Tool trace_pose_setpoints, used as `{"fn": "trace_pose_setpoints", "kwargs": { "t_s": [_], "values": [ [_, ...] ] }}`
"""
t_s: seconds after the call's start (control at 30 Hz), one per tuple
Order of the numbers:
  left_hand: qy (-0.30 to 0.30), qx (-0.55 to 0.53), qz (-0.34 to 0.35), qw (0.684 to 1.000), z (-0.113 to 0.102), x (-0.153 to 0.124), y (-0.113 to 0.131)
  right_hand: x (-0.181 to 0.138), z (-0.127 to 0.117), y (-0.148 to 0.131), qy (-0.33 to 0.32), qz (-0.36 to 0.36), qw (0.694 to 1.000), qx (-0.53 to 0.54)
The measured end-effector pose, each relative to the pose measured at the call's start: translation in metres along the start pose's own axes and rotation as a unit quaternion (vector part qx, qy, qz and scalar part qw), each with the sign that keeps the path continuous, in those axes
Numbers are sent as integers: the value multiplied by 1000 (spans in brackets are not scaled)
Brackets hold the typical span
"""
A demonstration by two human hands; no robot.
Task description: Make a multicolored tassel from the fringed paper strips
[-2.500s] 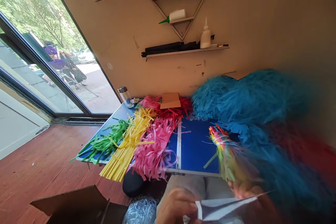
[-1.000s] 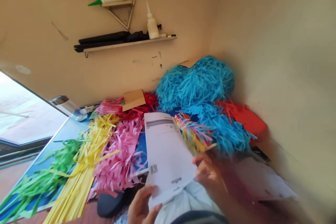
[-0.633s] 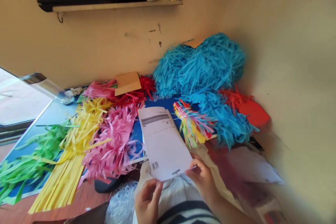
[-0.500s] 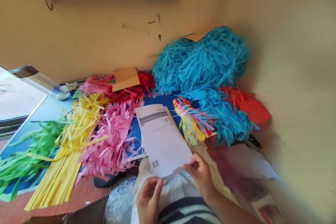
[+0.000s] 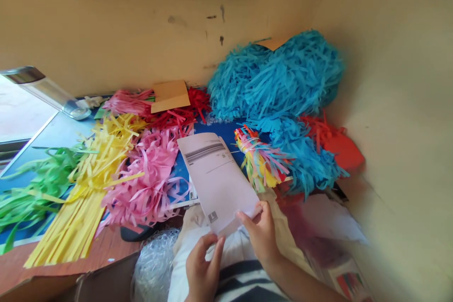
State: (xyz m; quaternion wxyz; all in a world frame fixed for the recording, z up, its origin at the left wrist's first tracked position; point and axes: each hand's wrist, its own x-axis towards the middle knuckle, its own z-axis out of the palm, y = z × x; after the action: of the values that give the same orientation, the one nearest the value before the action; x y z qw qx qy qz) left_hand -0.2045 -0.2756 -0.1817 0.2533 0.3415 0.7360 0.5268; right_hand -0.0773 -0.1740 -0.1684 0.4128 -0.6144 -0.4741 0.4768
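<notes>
A folded white paper [image 5: 219, 179] with printed lines and a small dark square lies over my lap, its far end reaching the table's edge. My left hand [image 5: 203, 262] pinches its near left corner between thumb and finger. At the near right corner, my right hand [image 5: 260, 231] grips the paper, with the thumb pressed on its top face near a folded edge. Just beyond the paper, to the right, rests a tied bundle of multicoloured paper strips [image 5: 262, 158].
Green strips [image 5: 38, 184], yellow strips [image 5: 74, 198] and pink strips [image 5: 145, 179] spread over the blue table at left. A large blue strip heap [image 5: 276, 80] stands against the wall. A clear bottle [image 5: 49, 92] leans at far left. Clear shredded plastic [image 5: 155, 264] sits beside my lap.
The view has shifted downward slightly. My right thumb has moved left, further onto the paper's near edge, which is now bent up a little. My left hand keeps its pinch.
</notes>
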Motion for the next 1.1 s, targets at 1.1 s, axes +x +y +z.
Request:
{"fn": "trace_pose_setpoints", "kwargs": {
  "t_s": [1.1],
  "values": [
    [22, -252, -145, 957, -4, 19, 64, -3, -30, -27, -157, 2, 987, -19]
  ]
}}
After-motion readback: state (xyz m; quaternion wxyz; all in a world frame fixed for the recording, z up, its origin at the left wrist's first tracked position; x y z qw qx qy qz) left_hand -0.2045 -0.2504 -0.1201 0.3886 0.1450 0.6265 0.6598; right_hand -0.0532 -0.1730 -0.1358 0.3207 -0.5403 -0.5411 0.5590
